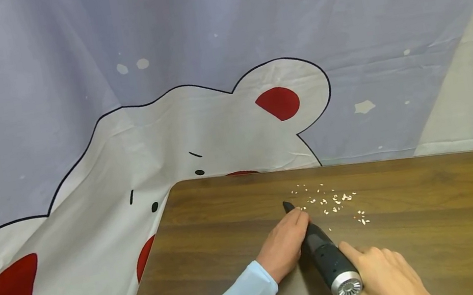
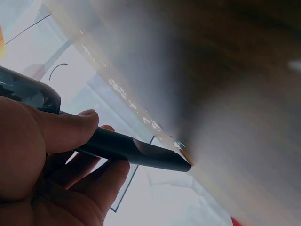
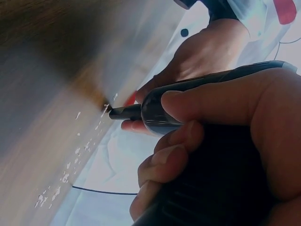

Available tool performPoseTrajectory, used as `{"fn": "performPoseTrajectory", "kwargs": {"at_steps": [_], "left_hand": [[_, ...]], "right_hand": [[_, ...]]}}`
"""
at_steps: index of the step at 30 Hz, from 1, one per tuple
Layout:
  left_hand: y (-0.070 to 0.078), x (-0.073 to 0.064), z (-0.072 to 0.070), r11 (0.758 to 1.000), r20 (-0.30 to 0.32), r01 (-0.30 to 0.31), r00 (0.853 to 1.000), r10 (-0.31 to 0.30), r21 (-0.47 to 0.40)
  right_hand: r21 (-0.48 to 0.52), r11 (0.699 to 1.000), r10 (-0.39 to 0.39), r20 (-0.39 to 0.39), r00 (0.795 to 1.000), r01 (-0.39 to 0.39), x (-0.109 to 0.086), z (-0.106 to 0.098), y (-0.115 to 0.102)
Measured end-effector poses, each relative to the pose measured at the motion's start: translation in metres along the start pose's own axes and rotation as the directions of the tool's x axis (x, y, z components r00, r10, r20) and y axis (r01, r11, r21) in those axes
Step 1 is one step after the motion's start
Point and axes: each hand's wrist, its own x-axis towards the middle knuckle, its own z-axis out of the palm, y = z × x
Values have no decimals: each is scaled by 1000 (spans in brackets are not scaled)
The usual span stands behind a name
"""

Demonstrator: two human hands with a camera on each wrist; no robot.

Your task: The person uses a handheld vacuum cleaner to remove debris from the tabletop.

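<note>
A black handheld vacuum cleaner (image 1: pixel 326 257) with a silver vented end slants over the brown wooden table (image 1: pixel 210 213). My left hand (image 1: pixel 285 244) pinches its narrow crevice nozzle (image 2: pixel 136 151) between thumb and fingers. The nozzle's slanted tip meets the tabletop in the left wrist view. Around the vacuum's handle curl the fingers of my right hand (image 1: pixel 388 272); the thumb lies along the body (image 3: pixel 162 106). Small white flakes (image 1: pixel 335 200) lie scattered on the wood, just right of the nozzle tip in the head view.
Behind the table hangs a pale curtain (image 1: pixel 181 32) printed with white cartoon bears and red patches. It also falls along the table's left edge. The table's far edge (image 1: pixel 360 163) runs just beyond the flakes.
</note>
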Motion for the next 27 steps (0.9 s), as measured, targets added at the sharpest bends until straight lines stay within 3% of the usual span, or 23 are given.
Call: {"fn": "performPoseTrajectory", "kwargs": {"at_steps": [9, 19, 27], "left_hand": [[1, 7, 4, 1000, -13, -10, 1000, 9, -4], [-1, 16, 9, 999, -28, -32, 999, 32, -20], [-4, 25, 14, 999, -28, -41, 999, 41, -19]], "right_hand": [[-26, 1000, -9, -26, 1000, 9, 1, 0, 5], [-53, 998, -33, -121, 992, 27, 2, 4, 12], [-46, 999, 1, -133, 991, -7, 6, 5, 16]]}}
